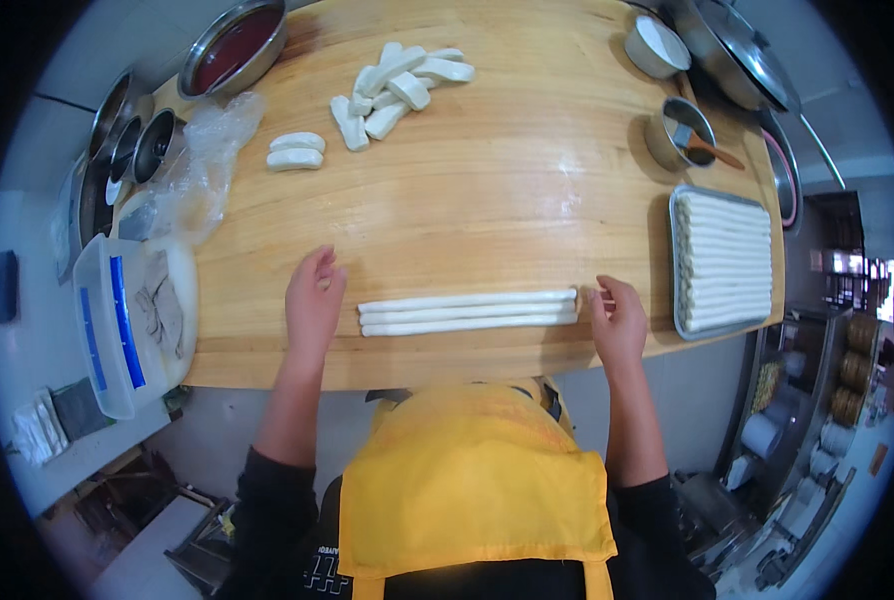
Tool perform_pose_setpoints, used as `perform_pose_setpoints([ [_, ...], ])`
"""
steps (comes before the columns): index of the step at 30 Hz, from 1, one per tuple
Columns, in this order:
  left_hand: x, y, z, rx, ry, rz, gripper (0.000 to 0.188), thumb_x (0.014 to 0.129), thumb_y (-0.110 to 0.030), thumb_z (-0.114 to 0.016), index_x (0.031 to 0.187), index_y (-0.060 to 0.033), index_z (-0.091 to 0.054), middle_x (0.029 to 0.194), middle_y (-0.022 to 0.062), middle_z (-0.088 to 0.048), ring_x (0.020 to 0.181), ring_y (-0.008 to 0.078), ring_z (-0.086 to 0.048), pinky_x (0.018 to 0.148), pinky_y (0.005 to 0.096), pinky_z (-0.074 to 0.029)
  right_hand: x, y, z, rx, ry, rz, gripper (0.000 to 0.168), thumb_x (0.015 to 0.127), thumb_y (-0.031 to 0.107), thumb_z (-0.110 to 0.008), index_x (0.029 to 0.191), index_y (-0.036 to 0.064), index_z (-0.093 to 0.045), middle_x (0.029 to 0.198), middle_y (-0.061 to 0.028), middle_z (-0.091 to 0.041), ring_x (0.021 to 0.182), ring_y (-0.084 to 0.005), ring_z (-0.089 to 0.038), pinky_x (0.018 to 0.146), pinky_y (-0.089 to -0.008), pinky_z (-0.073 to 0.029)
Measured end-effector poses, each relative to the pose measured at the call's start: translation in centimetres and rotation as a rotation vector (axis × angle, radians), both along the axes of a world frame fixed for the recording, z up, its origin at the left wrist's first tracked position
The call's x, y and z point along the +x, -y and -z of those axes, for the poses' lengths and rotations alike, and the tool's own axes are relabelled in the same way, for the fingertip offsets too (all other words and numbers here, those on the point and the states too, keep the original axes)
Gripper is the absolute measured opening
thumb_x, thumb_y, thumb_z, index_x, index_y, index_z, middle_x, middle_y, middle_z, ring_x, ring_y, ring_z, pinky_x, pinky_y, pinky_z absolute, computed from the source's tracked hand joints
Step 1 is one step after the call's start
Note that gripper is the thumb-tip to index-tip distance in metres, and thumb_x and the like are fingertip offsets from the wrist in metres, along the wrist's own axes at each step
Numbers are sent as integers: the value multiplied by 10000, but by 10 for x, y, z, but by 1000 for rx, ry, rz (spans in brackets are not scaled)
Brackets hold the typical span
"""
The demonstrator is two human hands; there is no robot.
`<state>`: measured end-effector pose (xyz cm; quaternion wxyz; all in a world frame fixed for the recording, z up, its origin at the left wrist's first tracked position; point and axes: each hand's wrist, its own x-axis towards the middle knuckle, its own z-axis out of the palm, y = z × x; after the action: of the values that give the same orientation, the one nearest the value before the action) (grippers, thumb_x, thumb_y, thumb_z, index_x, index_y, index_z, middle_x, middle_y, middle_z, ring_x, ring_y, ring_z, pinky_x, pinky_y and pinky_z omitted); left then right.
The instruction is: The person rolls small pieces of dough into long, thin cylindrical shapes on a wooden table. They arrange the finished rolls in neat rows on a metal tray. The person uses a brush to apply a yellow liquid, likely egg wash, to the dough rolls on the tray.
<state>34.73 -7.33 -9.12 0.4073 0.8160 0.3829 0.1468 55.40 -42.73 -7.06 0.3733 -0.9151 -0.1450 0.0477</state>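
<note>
Three long white dough ropes point(468, 309) lie side by side on the wooden worktable point(492, 225), close to its front edge. Just beyond their left ends hovers my left hand point(316, 300), empty, with loosely bent fingers and a small gap to the dough. My right hand point(618, 319) is by the right ends, fingers curled and nothing seen in them; a narrow gap separates it from the ropes. Farther back are a pile of short, thick dough pieces point(402, 88) and two more dough pieces point(295, 151) lying together.
At right stands a metal tray point(675, 262) filled with dough ropes. Behind it are a metal pot point(664, 142) holding a wooden-handled brush and a bowl of white contents point(657, 46). A bowl of dark red liquid point(237, 49), plastic film point(206, 165) and a plastic bin point(120, 330) line the left.
</note>
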Motion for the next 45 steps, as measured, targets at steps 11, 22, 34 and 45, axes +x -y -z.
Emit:
perform_pose_setpoints([
  [11,232,-105,-35,680,-37,168,534,851,-288,-712,1288,-15,-568,1248,190,-630,1151,348,-602,965,432,-489,-17,-21,-34,-14,3,-255,161,885,34,-681,1038,-14,-682,943,-143,-695,774,-202,-672,716,-305,-542],
  [22,266,-89,-80,295,-437,282,454,813,-398,-735,1068,-25,-694,1072,185,-691,982,359,-667,854,437,-540,-20,-55,-18,300,-392,-147,206,923,86,-672,1092,-32,-666,974,-127,-694,879,-202,-681,802,-307,-554],
  [34,51,13,-18,-77,234,-81,195,931,-142,-647,1086,-32,-691,1003,98,-707,914,203,-674,821,315,-526,68,-166,-25,-99,-361,-318,489,906,348,-697,1196,-2,-517,954,-202,-656,886,-308,-666,728,-454,-532],
  [45,-51,36,8,-291,288,-311,157,966,-45,-586,1087,-5,-678,943,86,-703,883,139,-687,767,261,-541,132,-216,38,-502,561,-348,721,950,509,-504,1434,-17,-406,1462,-311,-402,1322,-488,-401,1122,-626,-245],
])
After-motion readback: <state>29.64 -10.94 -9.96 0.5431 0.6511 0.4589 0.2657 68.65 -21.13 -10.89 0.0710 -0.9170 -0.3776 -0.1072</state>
